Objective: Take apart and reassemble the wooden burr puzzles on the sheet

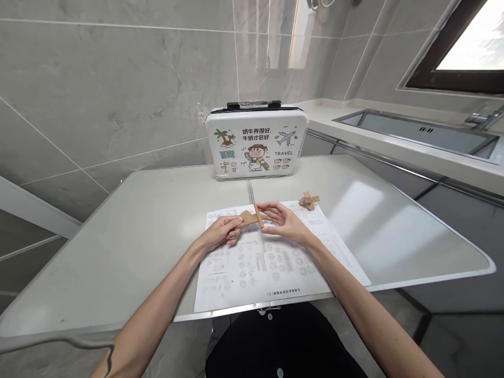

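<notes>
My left hand (222, 231) is closed on flat light-brown wooden puzzle pieces (248, 218), pinched between thumb and fingers above the printed sheet. A slim wooden stick (258, 216) stands crosswise at the right end of those pieces. My right hand (285, 220) has its thumb at the stick's lower end and its fingertips at the upper end, spanning it lengthwise. Whether the stick is slotted into the other pieces I cannot tell. Further back on the right, an assembled wooden burr puzzle (309, 200) rests at the sheet's far corner.
Under my hands lies a white instruction sheet (236, 286) with faint diagrams. It covers the near middle of a folding table (157, 220). A white cartoon-printed case (255, 142) stands at the back against the wall. To the right is a counter with a sink (417, 131).
</notes>
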The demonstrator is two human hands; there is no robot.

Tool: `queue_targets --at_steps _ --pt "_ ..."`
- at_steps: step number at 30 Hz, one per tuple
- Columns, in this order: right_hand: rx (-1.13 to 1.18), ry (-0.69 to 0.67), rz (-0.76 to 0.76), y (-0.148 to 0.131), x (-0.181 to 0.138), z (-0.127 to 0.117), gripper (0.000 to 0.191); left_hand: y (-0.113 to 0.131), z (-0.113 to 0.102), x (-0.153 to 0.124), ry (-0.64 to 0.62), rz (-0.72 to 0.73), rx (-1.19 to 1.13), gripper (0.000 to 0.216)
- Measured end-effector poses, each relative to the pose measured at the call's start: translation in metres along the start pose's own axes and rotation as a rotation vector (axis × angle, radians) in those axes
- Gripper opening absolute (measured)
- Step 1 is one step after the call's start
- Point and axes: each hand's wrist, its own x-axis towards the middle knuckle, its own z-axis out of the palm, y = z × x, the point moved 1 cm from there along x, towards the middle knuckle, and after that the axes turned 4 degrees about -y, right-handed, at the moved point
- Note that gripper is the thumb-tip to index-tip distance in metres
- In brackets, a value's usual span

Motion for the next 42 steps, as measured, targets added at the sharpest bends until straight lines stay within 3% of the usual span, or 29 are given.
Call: queue_targets --at_steps 9,15,25,42 --pt "-0.063 0.019 -0.036 0.0 -0.001 0.004 0.064 0.0 0.002 0.002 -0.013 0.025 0.033 0.045" --pt "-0.057 -0.064 -0.021 -0.001 -0.002 0.017 0.065 -0.004 0.008 0.005 -0.044 0.016 0.072 0.045" --pt "-0.038 -0.05 -0.049 0.008 -0.001 0.011 0.065 -0.005 0.01 0.005 -0.017 0.039 0.096 0.045" --pt "-0.098 -0.062 -0.022 -0.002 -0.003 0.015 0.066 0.003 0.017 0.002 0.026 0.044 0.163 0.05"
